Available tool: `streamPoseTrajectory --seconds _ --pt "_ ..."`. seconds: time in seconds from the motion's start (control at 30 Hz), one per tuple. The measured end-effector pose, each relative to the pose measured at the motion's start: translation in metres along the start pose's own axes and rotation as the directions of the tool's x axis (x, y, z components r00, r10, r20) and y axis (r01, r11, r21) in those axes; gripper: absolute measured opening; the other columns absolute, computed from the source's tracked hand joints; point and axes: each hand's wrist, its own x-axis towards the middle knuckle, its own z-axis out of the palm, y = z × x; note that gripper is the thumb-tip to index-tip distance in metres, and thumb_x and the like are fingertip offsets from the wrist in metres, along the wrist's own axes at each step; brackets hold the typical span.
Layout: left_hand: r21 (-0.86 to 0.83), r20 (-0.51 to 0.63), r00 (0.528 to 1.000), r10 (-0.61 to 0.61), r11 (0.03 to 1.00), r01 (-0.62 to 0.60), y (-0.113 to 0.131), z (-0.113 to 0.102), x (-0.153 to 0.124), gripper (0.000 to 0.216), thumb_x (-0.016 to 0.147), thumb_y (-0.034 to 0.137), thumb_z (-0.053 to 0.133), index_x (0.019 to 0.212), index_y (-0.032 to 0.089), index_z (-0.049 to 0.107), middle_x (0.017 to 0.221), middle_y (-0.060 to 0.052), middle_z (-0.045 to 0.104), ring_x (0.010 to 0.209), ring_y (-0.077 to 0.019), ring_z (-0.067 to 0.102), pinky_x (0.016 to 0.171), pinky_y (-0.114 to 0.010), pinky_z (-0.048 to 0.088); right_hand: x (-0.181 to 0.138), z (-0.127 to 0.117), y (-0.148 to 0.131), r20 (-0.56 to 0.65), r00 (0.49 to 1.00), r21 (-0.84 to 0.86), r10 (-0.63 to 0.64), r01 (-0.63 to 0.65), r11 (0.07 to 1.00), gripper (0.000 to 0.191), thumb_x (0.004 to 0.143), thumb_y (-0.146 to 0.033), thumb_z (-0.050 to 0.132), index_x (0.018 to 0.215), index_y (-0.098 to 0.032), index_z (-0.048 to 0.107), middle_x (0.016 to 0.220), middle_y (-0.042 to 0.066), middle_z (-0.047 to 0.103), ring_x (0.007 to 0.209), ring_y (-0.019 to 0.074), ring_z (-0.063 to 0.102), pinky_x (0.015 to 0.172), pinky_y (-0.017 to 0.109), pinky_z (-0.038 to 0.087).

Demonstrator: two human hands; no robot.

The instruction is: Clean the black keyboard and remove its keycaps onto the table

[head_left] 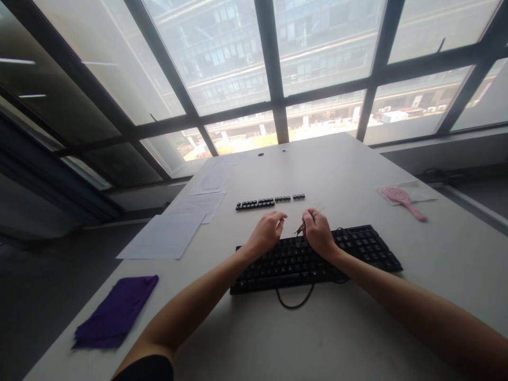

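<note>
A black keyboard [349, 248] lies on the white table [337, 174] in front of me, its cable looping toward the near edge. My left hand [266, 233] hovers over the keyboard's far edge with fingers curled and pinched; I cannot make out anything in them. My right hand [317, 232] is closed around a small dark tool [299, 229] whose tip points left over the keys. Beyond the hands, a row of removed black keycaps [270, 201] lies in a line on the table.
Paper sheets [166, 235] lie at the left, and a folded purple cloth [117, 312] rests near the front left corner. A pink hairbrush [405, 201] sits on a wrapper at the right. Large windows stand behind the table's far edge.
</note>
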Motion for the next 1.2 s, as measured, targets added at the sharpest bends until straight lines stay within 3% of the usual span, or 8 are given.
streamPoseTrajectory --seconds 0.1,0.2,0.57,0.7,0.87,0.97,1.07,1.2 --pt "-0.085 0.03 0.999 -0.032 0.996 0.034 0.025 0.008 -0.024 0.026 0.091 0.009 0.045 0.106 0.017 0.065 0.097 -0.007 0.069 0.089 -0.0192 0.063 0.085 -0.032 0.05 0.002 -0.005 -0.001 0.102 0.99 -0.223 -0.1 0.12 0.967 0.028 0.095 -0.034 0.039 0.073 -0.022 0.049 0.057 -0.001 0.056 0.055 0.0155 0.054 0.059 0.025 0.038" --pt "-0.143 0.042 0.998 -0.049 0.988 0.054 0.034 0.019 -0.039 0.023 0.092 0.009 0.042 0.101 0.017 0.062 0.093 -0.007 0.067 0.085 -0.0187 0.062 0.081 -0.031 0.05 0.001 -0.005 0.001 0.183 0.977 -0.355 -0.11 0.17 0.919 0.027 0.096 -0.03 0.037 0.073 -0.021 0.049 0.062 0.002 0.057 0.061 0.017 0.056 0.064 0.027 0.037" --pt "-0.199 0.013 0.999 -0.053 0.978 0.054 0.03 0.029 -0.043 0.019 0.089 0.008 0.042 0.092 0.018 0.058 0.088 -0.005 0.064 0.081 -0.0184 0.058 0.077 -0.03 0.046 0.017 0.008 0.005 0.331 0.941 -0.592 0.077 0.143 0.793 0.024 0.093 -0.023 0.04 0.076 -0.018 0.057 0.073 0.009 0.066 0.072 0.0187 0.058 0.065 0.028 0.031" --pt "-0.199 0.021 0.999 -0.043 0.979 0.047 0.03 0.03 -0.043 0.019 0.09 0.007 0.041 0.091 0.018 0.057 0.088 -0.005 0.064 0.079 -0.0183 0.057 0.076 -0.03 0.046 0.012 0.008 0.002 0.372 0.925 -0.606 0.077 0.179 0.775 0.026 0.094 -0.023 0.039 0.078 -0.018 0.058 0.074 0.009 0.068 0.072 0.0194 0.061 0.063 0.028 0.031" --pt "-0.195 0.011 0.998 -0.065 0.979 0.066 0.029 0.032 -0.044 0.015 0.089 0.008 0.044 0.087 0.018 0.054 0.086 -0.005 0.061 0.078 -0.0178 0.055 0.074 -0.03 0.045 -0.015 0.0 -0.002 0.39 0.915 -0.605 -0.103 0.339 0.72 0.026 0.1 -0.031 0.037 0.097 -0.018 0.059 0.081 0.009 0.071 0.073 0.022 0.065 0.064 0.028 0.032" --pt "-0.194 0.015 0.998 -0.064 0.979 0.065 0.029 0.032 -0.045 0.014 0.087 0.007 0.045 0.086 0.018 0.054 0.086 -0.004 0.061 0.078 -0.0175 0.055 0.074 -0.029 0.045 -0.022 -0.003 -0.002 0.404 0.904 -0.595 -0.142 0.377 0.709 0.025 0.1 -0.031 0.037 0.097 -0.019 0.058 0.08 0.009 0.071 0.071 0.0223 0.066 0.064 0.028 0.033" --pt "-0.189 0.039 0.998 -0.047 0.98 0.053 0.032 0.028 -0.046 0.014 0.086 0.007 0.048 0.084 0.018 0.056 0.084 -0.004 0.06 0.077 -0.0174 0.055 0.074 -0.029 0.046 -0.019 -0.003 0.002 0.364 0.919 -0.544 -0.153 0.343 0.765 0.025 0.099 -0.03 0.037 0.091 -0.019 0.057 0.074 0.007 0.068 0.069 0.0214 0.064 0.065 0.028 0.035" --pt "-0.231 0.061 0.998 0.002 0.973 0.012 0.035 0.023 -0.047 0.014 0.087 0.017 0.06 0.1 0.018 0.065 0.095 -0.006 0.064 0.088 -0.0192 0.059 0.083 -0.031 0.048 -0.011 -0.003 0.009 0.245 0.955 -0.436 -0.17 0.265 0.86 0.028 0.098 -0.031 0.035 0.079 -0.021 0.053 0.065 0.003 0.06 0.064 0.019 0.058 0.064 0.028 0.036"
